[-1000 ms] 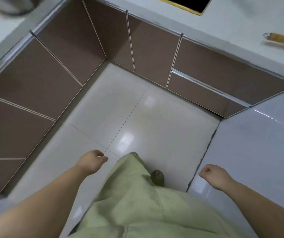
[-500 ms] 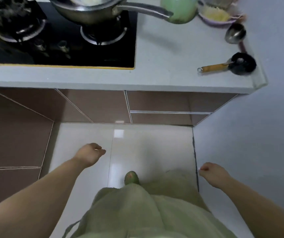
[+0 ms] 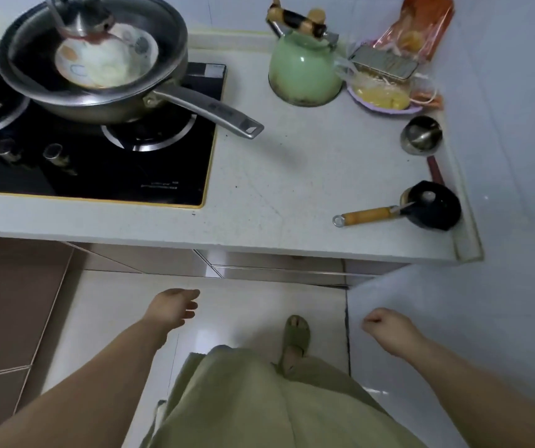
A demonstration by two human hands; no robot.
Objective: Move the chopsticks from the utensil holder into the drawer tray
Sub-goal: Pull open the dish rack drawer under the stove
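No chopsticks, utensil holder or drawer tray shows in the head view. My left hand (image 3: 172,307) hangs over the floor below the counter edge, empty, its fingers loosely apart. My right hand (image 3: 387,328) is curled into a loose fist near the white wall, with nothing in it. A shut drawer front (image 3: 279,270) with a metal rail sits under the counter, ahead of and between both hands.
On the white counter (image 3: 292,189) are a black gas hob (image 3: 98,166), a steel pan (image 3: 98,76) with a bowl inside, a green kettle (image 3: 305,72), a small black pan (image 3: 431,205) with a wooden handle, and a steel ladle (image 3: 421,134). Brown cabinets (image 3: 10,302) stand to the left.
The view has tilted up from the floor and cabinets to the counter and hob. My left hand's fingers have loosened apart. Both hands stay low and empty.
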